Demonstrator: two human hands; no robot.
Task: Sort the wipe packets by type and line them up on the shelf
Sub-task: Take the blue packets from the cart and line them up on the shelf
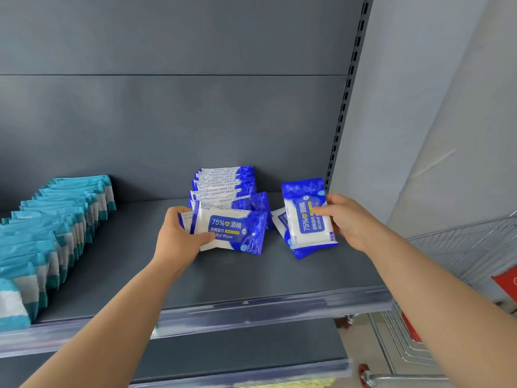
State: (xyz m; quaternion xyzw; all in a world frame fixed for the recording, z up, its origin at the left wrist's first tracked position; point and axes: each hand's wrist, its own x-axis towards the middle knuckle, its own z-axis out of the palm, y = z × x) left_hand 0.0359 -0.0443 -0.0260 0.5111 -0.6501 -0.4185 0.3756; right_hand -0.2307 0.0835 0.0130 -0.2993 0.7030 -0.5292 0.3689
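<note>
On the grey shelf (223,278), a row of blue alcohol wipe packets (223,183) leans toward the back panel. My left hand (179,236) grips the front packet (237,233) of that row by its left end, thumb across its face. To the right, my right hand (347,219) holds another blue packet (305,217) turned on end, above one more blue packet (282,222) lying flat on the shelf. A long row of teal wipe packets (56,228) runs along the shelf's left side.
The shelf's clear price rail (251,312) runs along its front edge. A slotted upright (344,107) marks the shelf's right end. A wire shopping cart (447,275) with red parts stands at the lower right. A lower shelf (237,357) sits beneath.
</note>
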